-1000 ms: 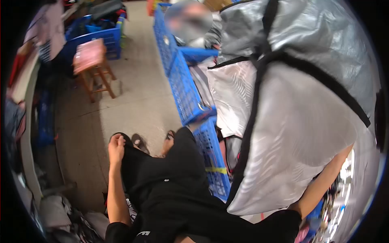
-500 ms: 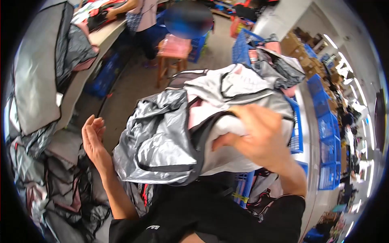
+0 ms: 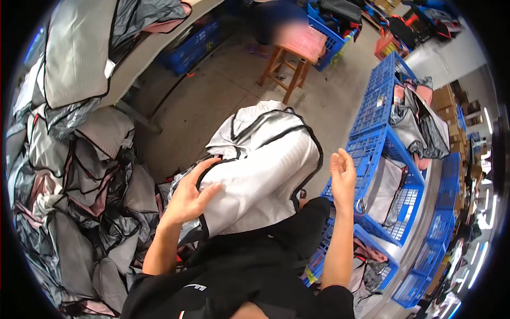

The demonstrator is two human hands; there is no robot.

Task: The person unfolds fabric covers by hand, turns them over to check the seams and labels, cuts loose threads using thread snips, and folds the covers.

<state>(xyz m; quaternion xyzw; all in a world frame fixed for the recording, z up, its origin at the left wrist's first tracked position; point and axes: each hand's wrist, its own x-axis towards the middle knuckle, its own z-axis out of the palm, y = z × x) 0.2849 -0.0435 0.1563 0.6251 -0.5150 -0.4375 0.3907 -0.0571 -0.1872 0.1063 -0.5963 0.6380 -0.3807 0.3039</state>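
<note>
A pale, ribbed fabric piece with black bound edges lies bunched over my lap, with some silver lining showing at its left side. My left hand is at its left edge, with the thumb on the pale face and the fingers along the black binding. Part of that grip is hidden by the cloth. Raised to the right of the fabric, my right hand is apart from it. Its fingers are stretched upward and it holds nothing. The blue crates are the nearest things to it.
Stacked blue crates stand on my right, some holding similar fabric pieces. A heap of grey and silver pieces fills the left side. Further off are a table with a grey panel, a wooden stool and a partly visible person.
The fabric piece has turned from silver side to pale side and sits lower. My left hand has come onto its edge; my right hand has let go and moved away. The view has shifted.
</note>
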